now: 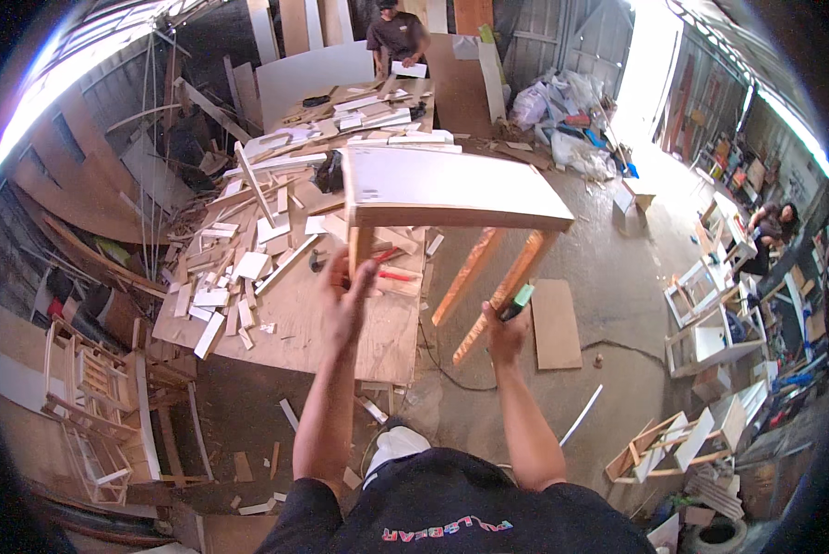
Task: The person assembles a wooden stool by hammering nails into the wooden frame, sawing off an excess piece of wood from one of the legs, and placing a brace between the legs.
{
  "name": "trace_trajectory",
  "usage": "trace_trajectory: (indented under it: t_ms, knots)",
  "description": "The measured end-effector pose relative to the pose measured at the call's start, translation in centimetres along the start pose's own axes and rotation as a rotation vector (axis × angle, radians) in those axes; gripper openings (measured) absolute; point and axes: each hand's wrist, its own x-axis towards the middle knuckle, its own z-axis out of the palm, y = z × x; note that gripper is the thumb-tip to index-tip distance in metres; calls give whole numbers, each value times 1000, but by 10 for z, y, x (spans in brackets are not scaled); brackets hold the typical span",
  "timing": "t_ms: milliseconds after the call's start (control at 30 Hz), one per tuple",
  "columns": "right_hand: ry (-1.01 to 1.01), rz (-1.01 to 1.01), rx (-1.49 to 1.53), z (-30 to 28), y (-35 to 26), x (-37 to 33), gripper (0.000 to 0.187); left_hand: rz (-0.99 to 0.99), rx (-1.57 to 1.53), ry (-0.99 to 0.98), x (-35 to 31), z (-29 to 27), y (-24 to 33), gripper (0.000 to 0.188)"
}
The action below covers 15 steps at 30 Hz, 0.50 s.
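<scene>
Black T-shirt (451,489) up close, my left hand (348,300) and right hand (509,334) (also clutching something green-and-black (523,295)) are holding, near the cluttered brown plywood tabletop (341,346), a white-topped wooden table (451,185) that's looking mostly assembled, bare legs (516,274) maybe needing finish.

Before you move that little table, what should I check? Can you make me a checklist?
1. Left hand on the white-topped table: ok, it is at the left leg.
2. Right hand free of other things: not ok, it has a small green-and-black thing in it, beside a right leg.
3. All the legs there: cannot tell, only three show.
4. Workbench tidy: not ok, wood pieces cover much of it.
5. Floor free of things to trip on: not ok, a dark cable and a white strip lie there.
6. Person across the bench well away: ok, at its far end.
</scene>
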Motion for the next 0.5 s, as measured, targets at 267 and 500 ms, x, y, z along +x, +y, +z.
trace_trajectory:
  t_ms: [267,500]
  knots:
    - [-183,-55,-10,138,-57,24,55,265,-167,226,49,-126,-40,34]
    - [-355,-29,26,222,-72,18,54,314,-65,325,86,-189,-64,43]
